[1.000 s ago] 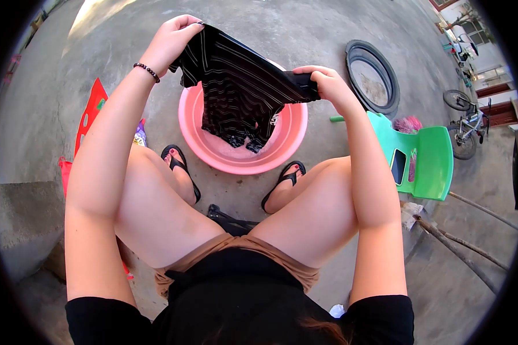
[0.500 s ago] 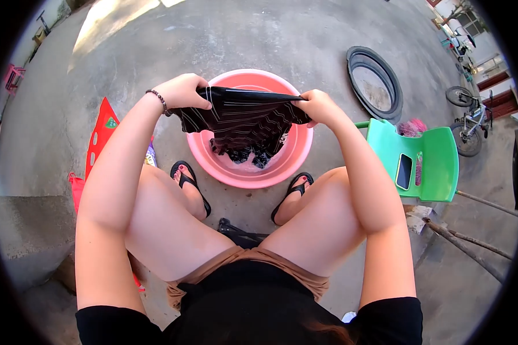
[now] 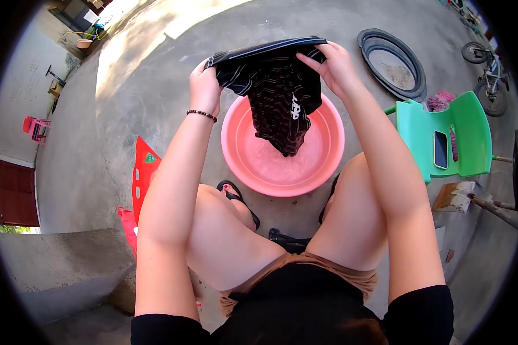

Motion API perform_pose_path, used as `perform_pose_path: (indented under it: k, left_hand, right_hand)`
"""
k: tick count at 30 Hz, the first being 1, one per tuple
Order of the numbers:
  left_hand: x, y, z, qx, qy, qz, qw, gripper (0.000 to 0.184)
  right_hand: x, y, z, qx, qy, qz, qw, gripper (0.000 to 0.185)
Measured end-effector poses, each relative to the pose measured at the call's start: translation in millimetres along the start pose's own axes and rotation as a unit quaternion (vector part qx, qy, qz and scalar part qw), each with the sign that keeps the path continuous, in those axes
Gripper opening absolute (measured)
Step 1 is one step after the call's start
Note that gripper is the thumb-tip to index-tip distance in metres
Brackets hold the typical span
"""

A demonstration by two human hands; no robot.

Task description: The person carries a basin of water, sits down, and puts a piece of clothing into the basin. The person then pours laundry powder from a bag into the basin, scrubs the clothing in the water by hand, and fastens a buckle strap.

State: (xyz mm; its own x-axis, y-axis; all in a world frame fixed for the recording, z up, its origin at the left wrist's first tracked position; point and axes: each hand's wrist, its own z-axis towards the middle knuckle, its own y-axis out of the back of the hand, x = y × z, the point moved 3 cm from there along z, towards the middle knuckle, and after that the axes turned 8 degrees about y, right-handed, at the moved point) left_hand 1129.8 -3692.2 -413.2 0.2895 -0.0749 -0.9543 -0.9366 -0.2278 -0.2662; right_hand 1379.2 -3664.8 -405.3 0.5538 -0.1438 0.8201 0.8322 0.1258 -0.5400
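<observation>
A black garment (image 3: pixel 279 95) with thin white stripes and white lettering hangs stretched between my two hands. My left hand (image 3: pixel 206 89) is closed around its upper left corner. At the upper right corner, my right hand (image 3: pixel 338 69) grips the edge, thumb and fingers partly apart around the cloth. Below is a pink basin (image 3: pixel 236 164) with a little sudsy-looking water (image 3: pixel 270 164) in it. The garment's lower end hangs over the water; whether it touches the surface, I cannot tell.
To the right stands a green plastic chair (image 3: pixel 408 121) with a phone (image 3: pixel 440 149) on its seat. Tyres (image 3: pixel 365 54) lie on the concrete beyond the basin. A red plastic object (image 3: pixel 141 172) is beside my left leg. A bicycle (image 3: pixel 492 80) stands far right.
Both hands have risen and moved forward with the garment, lifting its lower part from the basin's water, which now shows more. The view has turned to the left.
</observation>
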Motion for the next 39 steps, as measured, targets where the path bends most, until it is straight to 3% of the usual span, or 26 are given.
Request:
perform_pose_path:
  k: [4,7,9,11,13,15,17,19,21,25,27,29,30,32,34,36,38,39]
  left_hand:
    - [-13,-7,-9,0.026,-0.055,0.008,0.998,0.026]
    - [-10,0,-16,0.047,-0.026,0.07,0.996,0.027]
    - [-3,12,-18,0.066,0.019,0.138,0.988,0.025]
    - [7,26,-23,0.063,0.043,0.277,0.958,0.023]
    - [24,35,-33,0.134,0.08,0.365,0.918,0.021]
    - [40,41,-44,0.187,0.147,0.462,0.855,0.02]
    - [48,42,-59,0.222,0.264,0.55,0.76,0.019]
    - [61,43,-68,0.297,0.249,0.57,0.725,0.021]
    - [68,41,-73,0.342,0.243,0.589,0.691,0.023]
    - [70,37,-67,0.326,0.259,0.624,0.661,0.025]
    - [70,37,-55,0.27,0.282,0.612,0.688,0.023]
    - [74,40,-34,0.21,0.244,0.576,0.751,0.023]
    - [74,37,-27,0.163,0.225,0.516,0.81,0.023]
    - [65,29,-11,0.087,0.155,0.465,0.867,0.024]
    - [52,20,-1,0.05,0.074,0.365,0.927,0.024]
    - [34,8,1,0.018,0.018,0.22,0.975,0.026]
    - [15,-1,0,-0.002,-0.05,0.163,0.985,0.025]
    - [8,-4,-1,-0.001,-0.083,0.15,0.985,0.025]
  right_hand:
    - [15,4,3,0.045,0.065,0.004,0.997,0.022]
    - [17,15,-3,0.071,0.039,-0.108,0.991,0.023]
    - [8,30,-6,0.119,-0.022,-0.29,0.949,0.025]
    - [-1,43,-16,0.225,-0.071,-0.471,0.85,0.027]
    - [-10,56,-32,0.329,-0.087,-0.617,0.71,0.028]
    - [-9,52,-56,0.392,-0.204,-0.641,0.628,0.029]
    - [-18,58,-72,0.433,-0.243,-0.657,0.567,0.03]
    - [-26,63,-84,0.489,-0.31,-0.664,0.473,0.033]
    - [-24,61,-93,0.53,-0.341,-0.642,0.436,0.035]
    - [-19,59,-91,0.491,-0.401,-0.596,0.493,0.036]
    - [-19,56,-80,0.441,-0.393,-0.598,0.541,0.035]
    - [-30,62,-60,0.351,-0.353,-0.634,0.592,0.028]
    - [-22,52,-53,0.319,-0.315,-0.656,0.607,0.027]
    - [-27,55,-35,0.218,-0.214,-0.647,0.699,0.029]
    - [-23,55,-18,0.164,-0.056,-0.659,0.732,0.027]
    - [-14,54,-7,0.119,0.12,-0.658,0.734,0.024]
    - [2,47,-6,0.082,0.293,-0.643,0.703,0.023]
    - [6,45,-6,0.071,0.302,-0.619,0.721,0.021]
